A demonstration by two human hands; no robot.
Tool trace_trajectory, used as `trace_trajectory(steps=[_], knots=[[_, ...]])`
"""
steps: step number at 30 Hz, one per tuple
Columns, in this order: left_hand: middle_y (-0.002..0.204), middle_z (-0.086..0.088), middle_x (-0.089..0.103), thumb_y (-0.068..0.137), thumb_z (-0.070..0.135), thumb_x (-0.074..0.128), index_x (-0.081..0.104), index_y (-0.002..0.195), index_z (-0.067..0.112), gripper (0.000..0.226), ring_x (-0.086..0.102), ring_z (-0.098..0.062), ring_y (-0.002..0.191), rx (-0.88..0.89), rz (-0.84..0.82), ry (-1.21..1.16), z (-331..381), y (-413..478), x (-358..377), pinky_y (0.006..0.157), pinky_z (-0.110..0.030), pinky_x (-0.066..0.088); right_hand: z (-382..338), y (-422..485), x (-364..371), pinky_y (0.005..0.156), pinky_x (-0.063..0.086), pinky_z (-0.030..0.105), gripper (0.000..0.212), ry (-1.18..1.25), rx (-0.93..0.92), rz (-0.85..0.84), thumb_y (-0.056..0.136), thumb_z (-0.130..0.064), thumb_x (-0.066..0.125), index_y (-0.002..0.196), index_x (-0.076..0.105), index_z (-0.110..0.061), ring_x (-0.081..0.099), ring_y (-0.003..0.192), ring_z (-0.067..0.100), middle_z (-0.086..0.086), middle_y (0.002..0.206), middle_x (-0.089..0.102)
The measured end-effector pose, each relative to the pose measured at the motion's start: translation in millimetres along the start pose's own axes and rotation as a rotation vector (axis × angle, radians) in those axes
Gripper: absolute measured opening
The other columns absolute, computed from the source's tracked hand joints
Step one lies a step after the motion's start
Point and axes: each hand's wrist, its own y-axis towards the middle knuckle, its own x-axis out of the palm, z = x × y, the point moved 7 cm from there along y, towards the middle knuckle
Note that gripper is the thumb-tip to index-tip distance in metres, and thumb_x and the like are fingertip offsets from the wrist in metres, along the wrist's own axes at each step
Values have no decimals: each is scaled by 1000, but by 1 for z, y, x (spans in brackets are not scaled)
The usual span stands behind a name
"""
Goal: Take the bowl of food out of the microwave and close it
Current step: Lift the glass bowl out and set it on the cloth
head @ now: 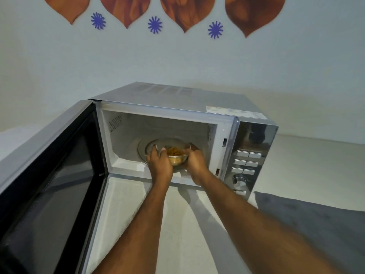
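Note:
A silver microwave (197,107) stands on a pale counter with its door (51,175) swung wide open to the left. Inside, on the glass turntable (142,147), sits a clear glass bowl (176,161) of orange-yellow food (174,151). Both my arms reach into the cavity. My left hand (159,163) wraps the bowl's left side with the thumb over the rim. My right hand (194,161) clasps the bowl's right side. I cannot tell whether the bowl is lifted off the turntable.
The control panel (246,161) with buttons and a dial fills the microwave's right front. The pale counter (177,224) stretches in front and to the right. A wall with brown and blue decorations (155,24) rises behind. A dark shadow lies at the lower right.

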Motion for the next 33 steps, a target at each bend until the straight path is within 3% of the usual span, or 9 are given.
trace_trajectory(steps=[4, 7, 12, 14, 17, 20, 26, 30, 33], knots=[[138, -9, 54, 101, 30, 40, 51, 137, 14, 41, 53, -29, 123, -15, 47, -38, -9, -33, -24, 101, -38, 45, 7, -43, -8, 86, 57, 37, 21, 50, -31, -20, 97, -13, 44, 100, 63, -22, 69, 98, 26, 4, 97, 70], [129, -9, 60, 101, 26, 41, 56, 129, 12, 35, 56, -28, 117, -47, 93, -71, -17, -58, -39, 89, -28, 42, 13, -75, -14, 86, 56, 34, 23, 72, -48, -30, 98, -15, 45, 97, 66, -26, 69, 91, 15, -6, 92, 71], [118, -8, 66, 99, 24, 46, 60, 118, 13, 27, 61, -24, 106, -44, 56, -61, -26, -97, -54, 79, -27, 43, 22, -120, -31, 94, 53, 42, 33, 98, -26, -7, 96, -3, 43, 101, 66, -26, 66, 97, 13, 9, 116, 69], [120, -6, 66, 99, 23, 47, 60, 124, 13, 30, 60, -22, 106, -39, 23, -22, -32, -110, -58, 80, -27, 44, 25, -135, -40, 89, 55, 40, 34, 102, -19, -15, 95, 0, 43, 107, 65, -22, 65, 101, 14, 8, 116, 68], [125, -5, 64, 99, 23, 47, 59, 131, 16, 35, 60, -24, 109, -25, -76, 27, -36, -129, -55, 86, -33, 51, 33, -152, -59, 69, 52, 22, 36, 86, -7, 2, 97, -2, 44, 105, 60, -32, 62, 90, 6, -11, 100, 64], [120, -4, 65, 98, 24, 50, 61, 127, 19, 32, 61, -24, 104, -20, -183, 39, -42, -159, -49, 87, -37, 54, 51, -169, -87, 71, 52, 22, 44, 74, 23, 58, 95, -3, 46, 130, 56, -27, 61, 102, 14, -3, 119, 62], [113, -2, 68, 93, 22, 60, 64, 119, 21, 27, 65, -24, 101, -27, -362, 12, -59, -213, -16, 87, -50, 56, 78, -208, -152, 67, 55, 21, 36, 137, 39, 226, 97, -8, 49, 127, 56, -27, 63, 96, 6, 0, 121, 64], [112, 1, 69, 90, 26, 61, 64, 118, 25, 28, 66, -24, 102, -52, -489, 18, -59, -240, 34, 85, -52, 56, 80, -224, -205, 70, 57, 25, 26, 191, 33, 372, 97, -5, 46, 102, 64, -23, 69, 81, 7, -5, 96, 71], [117, 0, 67, 92, 26, 57, 62, 122, 21, 31, 64, -24, 105, -19, -595, 49, -51, -257, 76, 90, -49, 55, 78, -231, -242, 90, 55, 36, 28, 167, 68, 486, 99, -13, 47, 121, 61, -22, 67, 106, 21, 3, 117, 68]])
